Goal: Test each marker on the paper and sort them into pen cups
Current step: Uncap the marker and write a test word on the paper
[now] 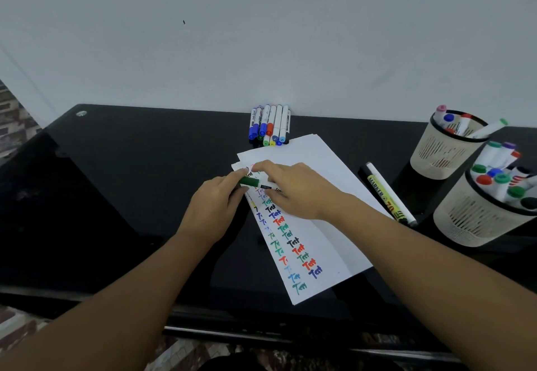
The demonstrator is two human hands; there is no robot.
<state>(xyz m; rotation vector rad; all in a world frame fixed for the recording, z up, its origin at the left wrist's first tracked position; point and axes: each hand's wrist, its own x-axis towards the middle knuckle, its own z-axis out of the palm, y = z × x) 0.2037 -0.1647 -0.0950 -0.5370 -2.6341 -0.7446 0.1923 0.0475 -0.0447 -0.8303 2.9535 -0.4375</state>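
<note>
Both forearms reach in from the near edge and meet over the far left corner of the paper (316, 196). The left hand (213, 208) is palm down, its thumb and fingers curled round the green cap (249, 181) of a marker (263, 186). The right hand (296, 189) lies across the sheet, its fingers bent over the marker's white barrel and clamped on it. The marker lies roughly level, just above the paper, cap end to the left. Whether the cap is seated on the barrel or partly off cannot be told.

The paper lies askew at the centre of the black desk (116, 196), with a second sheet beneath it. Two columns of the word "Test" run down its left side in black, blue, red, green and lighter shades.

Far cup (441, 152), at the right: cream, slotted wall, dark rim. It holds several markers standing upright, caps pink, blue, red and green showing.

Near cup (479, 219), at the right edge, same pattern, partly cut off by the frame. It holds a fuller load, caps green, blue, red, purple and black.

A row of untested markers (270, 125) lies against the wall at the far edge of the desk. One yellow-labelled marker (388, 193) lies loose between the paper and the cups.
</note>
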